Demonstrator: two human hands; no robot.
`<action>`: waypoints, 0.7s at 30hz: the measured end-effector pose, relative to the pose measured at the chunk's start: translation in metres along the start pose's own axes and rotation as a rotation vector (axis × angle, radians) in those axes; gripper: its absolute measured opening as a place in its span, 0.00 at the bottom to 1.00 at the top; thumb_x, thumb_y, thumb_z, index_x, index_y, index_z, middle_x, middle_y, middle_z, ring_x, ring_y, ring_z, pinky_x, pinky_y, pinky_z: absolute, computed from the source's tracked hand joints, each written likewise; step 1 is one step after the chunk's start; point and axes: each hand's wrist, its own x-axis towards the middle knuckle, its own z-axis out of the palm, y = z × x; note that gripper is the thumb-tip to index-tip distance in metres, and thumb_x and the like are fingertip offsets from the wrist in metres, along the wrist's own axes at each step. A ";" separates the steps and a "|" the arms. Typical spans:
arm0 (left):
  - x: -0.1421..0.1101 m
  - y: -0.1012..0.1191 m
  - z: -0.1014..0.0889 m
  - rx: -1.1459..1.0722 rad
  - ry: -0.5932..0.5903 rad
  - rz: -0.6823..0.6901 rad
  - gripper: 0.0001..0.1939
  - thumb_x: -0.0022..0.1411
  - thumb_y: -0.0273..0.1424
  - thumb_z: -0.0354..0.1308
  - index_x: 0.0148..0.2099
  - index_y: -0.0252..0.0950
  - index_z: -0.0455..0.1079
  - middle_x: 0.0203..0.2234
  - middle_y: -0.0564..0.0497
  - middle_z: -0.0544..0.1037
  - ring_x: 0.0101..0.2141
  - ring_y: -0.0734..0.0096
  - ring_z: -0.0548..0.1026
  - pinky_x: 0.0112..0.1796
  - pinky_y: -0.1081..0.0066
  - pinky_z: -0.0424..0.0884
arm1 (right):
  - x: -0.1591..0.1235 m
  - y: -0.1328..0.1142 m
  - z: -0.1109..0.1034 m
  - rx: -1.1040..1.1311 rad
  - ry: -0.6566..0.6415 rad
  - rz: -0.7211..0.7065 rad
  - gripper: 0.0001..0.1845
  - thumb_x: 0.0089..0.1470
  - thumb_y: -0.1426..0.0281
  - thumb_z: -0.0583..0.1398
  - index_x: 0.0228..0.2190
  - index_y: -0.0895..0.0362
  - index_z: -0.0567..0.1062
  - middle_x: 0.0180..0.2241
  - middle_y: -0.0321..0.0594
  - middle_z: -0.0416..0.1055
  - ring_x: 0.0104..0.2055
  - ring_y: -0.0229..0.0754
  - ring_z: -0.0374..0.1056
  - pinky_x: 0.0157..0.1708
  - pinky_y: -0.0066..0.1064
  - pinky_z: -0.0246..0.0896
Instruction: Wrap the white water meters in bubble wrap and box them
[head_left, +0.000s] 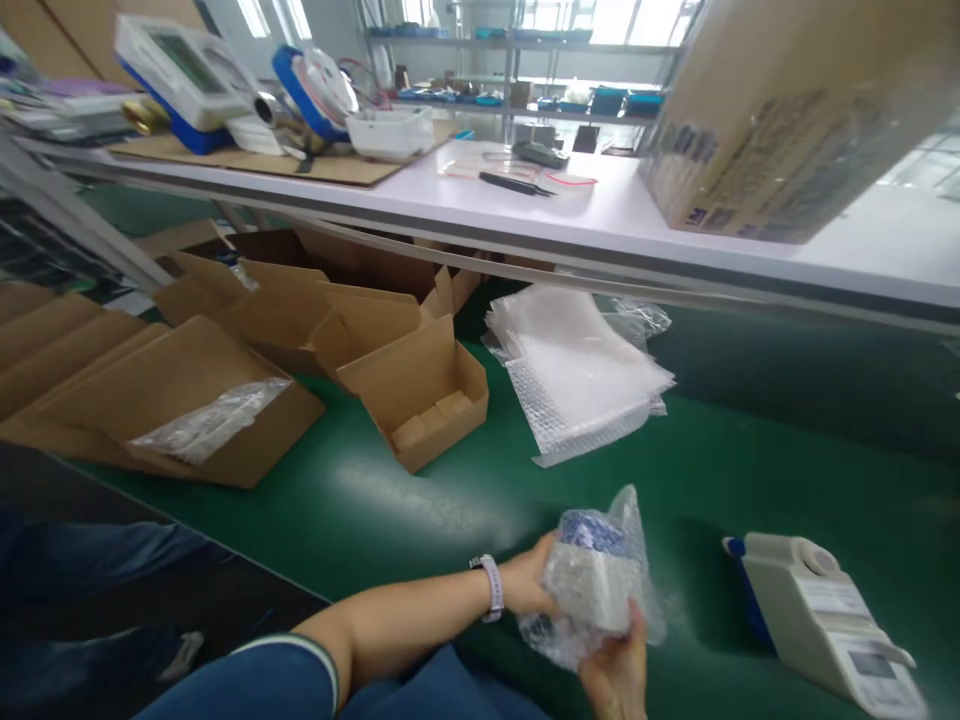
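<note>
Both hands hold a white and blue device wrapped in a bubble-wrap bag (594, 580) just above the green belt. My left hand (529, 580), with a watch on the wrist, grips the bag's left side. From below, my right hand (619, 672) supports it with fingers curled round the wrap. The bag's open end sticks up at the top right. A second, unwrapped white device with a blue base (821, 620) lies on the belt to the right of my hands.
A stack of bubble-wrap bags (577, 370) lies on the green belt (787, 450) ahead. Open cardboard boxes (420, 395) and flat cartons (172, 400) sit to the left. A white shelf (525, 215) above carries a large carton (795, 110), meters and a white tub.
</note>
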 end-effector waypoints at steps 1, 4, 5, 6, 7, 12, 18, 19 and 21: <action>-0.002 0.007 -0.002 0.061 -0.024 0.030 0.53 0.34 0.27 0.70 0.63 0.39 0.51 0.55 0.41 0.65 0.55 0.50 0.64 0.55 0.56 0.58 | -0.002 0.001 0.001 -0.022 -0.012 -0.043 0.37 0.41 0.42 0.56 0.50 0.48 0.69 0.34 0.41 0.77 0.39 0.57 0.72 0.39 0.52 0.65; -0.014 0.022 -0.010 0.162 -0.057 0.025 0.29 0.44 0.23 0.59 0.52 0.39 0.68 0.48 0.48 0.73 0.51 0.54 0.69 0.53 0.59 0.62 | -0.009 -0.001 0.011 -0.075 -0.056 -0.138 0.40 0.41 0.42 0.56 0.53 0.46 0.66 0.39 0.44 0.76 0.41 0.59 0.70 0.41 0.55 0.63; -0.019 0.024 -0.011 0.134 -0.022 -0.013 0.24 0.44 0.23 0.57 0.47 0.39 0.72 0.43 0.50 0.76 0.47 0.55 0.71 0.50 0.59 0.65 | -0.011 -0.004 0.016 -0.081 -0.052 -0.166 0.40 0.41 0.42 0.56 0.54 0.46 0.65 0.40 0.44 0.76 0.42 0.60 0.70 0.42 0.56 0.62; -0.024 0.025 -0.012 0.082 0.038 -0.060 0.20 0.44 0.24 0.56 0.42 0.39 0.74 0.38 0.51 0.77 0.44 0.56 0.73 0.47 0.59 0.67 | -0.013 -0.008 0.023 -0.087 -0.042 -0.197 0.40 0.41 0.43 0.57 0.55 0.46 0.64 0.41 0.45 0.75 0.43 0.60 0.69 0.44 0.57 0.61; -0.027 0.026 -0.012 0.026 0.117 -0.103 0.17 0.44 0.26 0.57 0.39 0.39 0.74 0.35 0.52 0.78 0.41 0.57 0.73 0.45 0.60 0.69 | -0.015 -0.014 0.032 -0.097 -0.026 -0.233 0.40 0.41 0.44 0.57 0.55 0.46 0.64 0.42 0.45 0.75 0.44 0.61 0.69 0.45 0.57 0.60; -0.015 0.058 -0.012 -0.370 0.420 -0.290 0.16 0.51 0.43 0.56 0.36 0.36 0.71 0.25 0.49 0.73 0.22 0.71 0.67 0.22 0.70 0.64 | -0.022 -0.073 0.117 -0.251 0.035 -0.377 0.43 0.31 0.54 0.66 0.52 0.52 0.66 0.40 0.47 0.74 0.45 0.60 0.67 0.52 0.56 0.53; 0.026 0.140 -0.053 -1.194 0.448 -0.134 0.16 0.50 0.42 0.62 0.30 0.37 0.64 0.24 0.51 0.64 0.19 0.80 0.59 0.18 0.78 0.52 | -0.033 -0.145 0.291 -1.057 -0.466 -0.829 0.47 0.28 0.62 0.70 0.53 0.56 0.65 0.51 0.47 0.66 0.54 0.58 0.60 0.57 0.49 0.47; 0.029 0.149 -0.065 -1.239 0.430 -0.077 0.15 0.52 0.41 0.62 0.30 0.37 0.63 0.25 0.51 0.64 0.20 0.80 0.59 0.20 0.78 0.55 | -0.034 -0.146 0.320 -1.220 -0.550 -0.904 0.49 0.29 0.62 0.70 0.55 0.55 0.63 0.53 0.47 0.64 0.55 0.58 0.58 0.57 0.49 0.46; 0.030 0.162 -0.090 -1.306 0.400 0.042 0.12 0.56 0.39 0.59 0.32 0.37 0.62 0.29 0.49 0.67 0.24 0.78 0.63 0.25 0.77 0.61 | -0.033 -0.135 0.371 -1.546 -0.706 -1.011 0.51 0.30 0.61 0.69 0.57 0.56 0.60 0.54 0.48 0.62 0.54 0.58 0.58 0.55 0.49 0.49</action>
